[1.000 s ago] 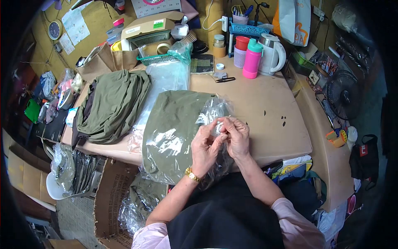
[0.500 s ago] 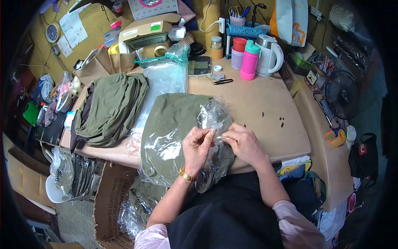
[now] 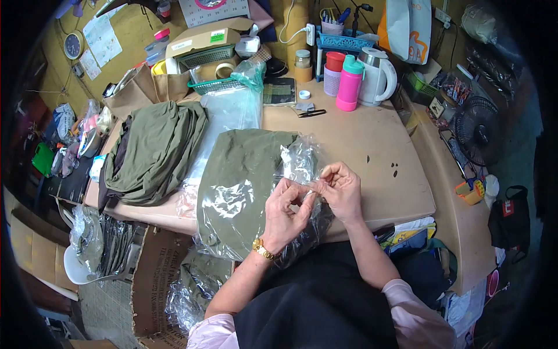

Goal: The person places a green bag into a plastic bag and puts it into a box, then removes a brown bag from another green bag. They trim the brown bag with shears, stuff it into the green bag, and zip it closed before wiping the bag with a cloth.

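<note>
I see the left hand [image 3: 288, 209] and the right hand [image 3: 339, 189] with fingertips close together, pinching the gathered clear plastic [image 3: 299, 160] at the centre of the frame. The bagged green garment [image 3: 238, 186] lies on the table [image 3: 372, 134], left of these 2 hands, with the green cloth pile [image 3: 157, 151] farther left.

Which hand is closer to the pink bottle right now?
Right. The right hand is on the near side of the pink bottle, almost straight toward the person; the left hand is farther off, nearer the person and more to the left.
</note>
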`<state>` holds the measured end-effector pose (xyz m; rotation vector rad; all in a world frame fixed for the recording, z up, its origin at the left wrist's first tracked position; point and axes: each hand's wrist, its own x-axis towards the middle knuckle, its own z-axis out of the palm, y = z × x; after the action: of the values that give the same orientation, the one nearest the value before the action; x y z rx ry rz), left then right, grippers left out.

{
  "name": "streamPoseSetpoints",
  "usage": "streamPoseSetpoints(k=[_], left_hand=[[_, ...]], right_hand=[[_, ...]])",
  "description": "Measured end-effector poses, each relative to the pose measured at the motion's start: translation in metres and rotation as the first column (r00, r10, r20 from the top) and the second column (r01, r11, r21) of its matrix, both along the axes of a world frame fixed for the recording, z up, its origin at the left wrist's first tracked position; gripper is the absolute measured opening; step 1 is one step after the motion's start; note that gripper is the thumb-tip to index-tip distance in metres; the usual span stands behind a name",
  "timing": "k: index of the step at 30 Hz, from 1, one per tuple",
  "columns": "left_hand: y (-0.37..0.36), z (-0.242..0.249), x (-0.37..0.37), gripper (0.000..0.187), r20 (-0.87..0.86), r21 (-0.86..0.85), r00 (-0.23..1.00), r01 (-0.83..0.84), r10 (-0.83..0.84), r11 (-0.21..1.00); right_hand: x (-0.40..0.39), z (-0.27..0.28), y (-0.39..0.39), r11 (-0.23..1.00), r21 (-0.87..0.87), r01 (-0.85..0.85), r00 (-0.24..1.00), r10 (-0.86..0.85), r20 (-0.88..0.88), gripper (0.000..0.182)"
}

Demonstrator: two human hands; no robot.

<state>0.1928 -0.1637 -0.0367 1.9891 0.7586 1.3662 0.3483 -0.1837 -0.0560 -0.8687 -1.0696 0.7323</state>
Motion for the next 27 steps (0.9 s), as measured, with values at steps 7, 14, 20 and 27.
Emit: streamPoseSetpoints(k=[7,14,20,27], left_hand=[[0.002,0.002,-0.006,0.015,0.046,-0.139,0.996,0.085,-0.079,0.987],[0.003,-0.002,-0.006,0.015,0.015,-0.165,1.0,0.018,-0.016,0.986],[0.0,0.009,-0.007,0.025,-0.008,-0.031,0.999,0.037,-0.038,0.999],[0.013,0.001,-0.007,0.03,0.012,0.336,0.997,0.068,-0.076,0.939]], right_hand=[[-0.002,0.032,-0.021,0.991,-0.033,0.129,0.863,-0.096,0.496,0.007],[-0.001,0.035,-0.024,0.979,0.095,0.181,0.678,-0.194,0.709,0.006],[0.026,0.021,-0.012,0.804,-0.373,-0.464,0.883,0.452,-0.125,0.009],[0.028,0.026,-0.012,0.761,-0.394,-0.516,0.856,0.468,-0.219,0.015]])
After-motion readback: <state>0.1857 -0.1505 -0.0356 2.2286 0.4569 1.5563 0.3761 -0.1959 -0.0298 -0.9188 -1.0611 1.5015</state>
